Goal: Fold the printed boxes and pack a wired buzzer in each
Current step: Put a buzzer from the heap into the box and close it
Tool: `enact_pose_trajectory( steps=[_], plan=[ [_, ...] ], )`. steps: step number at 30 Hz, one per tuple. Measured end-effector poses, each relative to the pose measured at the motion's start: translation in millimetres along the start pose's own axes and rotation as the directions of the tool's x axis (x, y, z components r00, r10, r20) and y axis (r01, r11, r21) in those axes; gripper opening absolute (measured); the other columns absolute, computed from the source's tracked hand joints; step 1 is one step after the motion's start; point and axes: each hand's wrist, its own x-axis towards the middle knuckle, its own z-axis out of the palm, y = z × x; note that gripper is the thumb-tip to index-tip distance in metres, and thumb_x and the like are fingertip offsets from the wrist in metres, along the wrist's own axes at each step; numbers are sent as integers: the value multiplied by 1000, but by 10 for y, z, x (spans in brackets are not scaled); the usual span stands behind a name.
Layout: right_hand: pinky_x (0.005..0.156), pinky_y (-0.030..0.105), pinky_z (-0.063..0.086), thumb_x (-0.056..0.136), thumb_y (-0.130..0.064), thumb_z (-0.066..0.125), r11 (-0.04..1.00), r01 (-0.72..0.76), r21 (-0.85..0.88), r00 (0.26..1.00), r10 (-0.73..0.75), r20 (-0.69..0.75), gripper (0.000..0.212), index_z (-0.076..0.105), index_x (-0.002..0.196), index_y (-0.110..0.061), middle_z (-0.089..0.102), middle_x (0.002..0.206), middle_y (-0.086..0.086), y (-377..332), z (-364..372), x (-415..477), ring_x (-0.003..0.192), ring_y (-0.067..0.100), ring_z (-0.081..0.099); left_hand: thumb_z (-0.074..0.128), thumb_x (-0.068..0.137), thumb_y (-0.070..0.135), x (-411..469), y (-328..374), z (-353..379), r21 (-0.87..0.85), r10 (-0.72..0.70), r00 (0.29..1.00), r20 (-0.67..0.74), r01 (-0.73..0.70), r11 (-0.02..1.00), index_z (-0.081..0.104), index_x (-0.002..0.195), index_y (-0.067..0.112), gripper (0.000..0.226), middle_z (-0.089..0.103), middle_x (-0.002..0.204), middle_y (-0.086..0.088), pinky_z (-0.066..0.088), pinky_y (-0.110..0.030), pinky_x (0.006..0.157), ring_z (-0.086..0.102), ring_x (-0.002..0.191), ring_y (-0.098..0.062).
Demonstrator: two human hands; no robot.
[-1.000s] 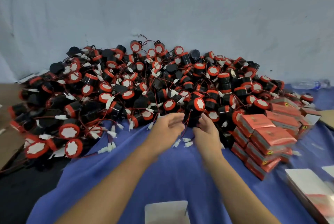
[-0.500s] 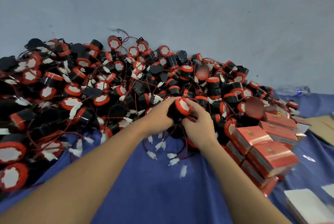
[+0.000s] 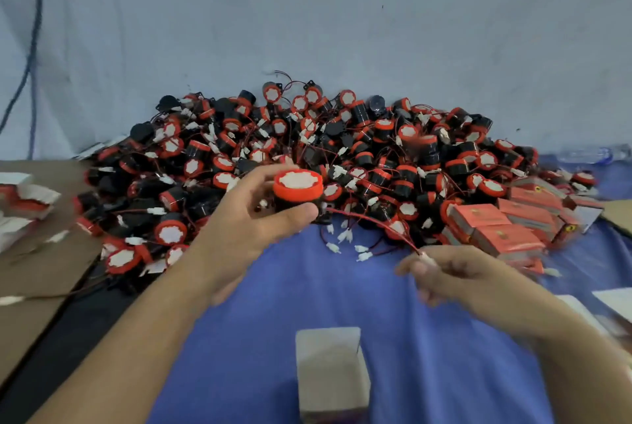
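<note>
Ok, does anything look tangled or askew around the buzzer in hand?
No visible damage. The buzzer in the left hand has its red wire stretched to the right hand, which pinches the connector. The red boxes at right lie slumped.

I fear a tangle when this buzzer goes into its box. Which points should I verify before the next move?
1. The left hand grips the buzzer: ok.
2. The right hand pinches the wire at its end: ok.
3. The wire is free of the pile: cannot tell.
4. The folded box stands near, in front: ok.
5. The box mouth is open: cannot tell.
</note>
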Motion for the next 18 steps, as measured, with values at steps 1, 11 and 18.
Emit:
enact_pose_trajectory(
  steps=[1, 11, 18],
  plan=[
    [76, 26, 57, 83, -68, 68, 981, -2, 196, 1000, 4, -9, 49, 79, 103, -24, 69, 83, -3, 39, 24, -161, 75, 9, 63, 92, 68, 31, -211, -26, 28, 70, 22, 1000, -12, -21, 997, 67, 120, 35, 57, 71, 120, 9, 57, -20, 87, 70, 108, -10],
    [67, 23, 60, 99, -15, 63, 613, 163, 773, 886, 253, -388, 20, 80, 89, -16, 71, 79, 3, -119, 673, -556, 73, 11, 71, 78, 75, 51, -1377, -758, 558, 653, 183, 983, -31, -118, 748, 39, 113, 55, 54, 42, 122, 40, 37, -10, 95, 44, 122, 3],
    [73, 24, 55, 95, -14, 65, 984, 122, 133, 864, -40, -502, 14, 66, 96, -28, 73, 80, -4, -165, 1213, -561, 81, 10, 71, 87, 75, 28, -1476, -1089, 576, 875, 293, 943, 158, -271, 400, 62, 109, 28, 42, 60, 122, 21, 52, -44, 95, 53, 128, -25]
  ],
)
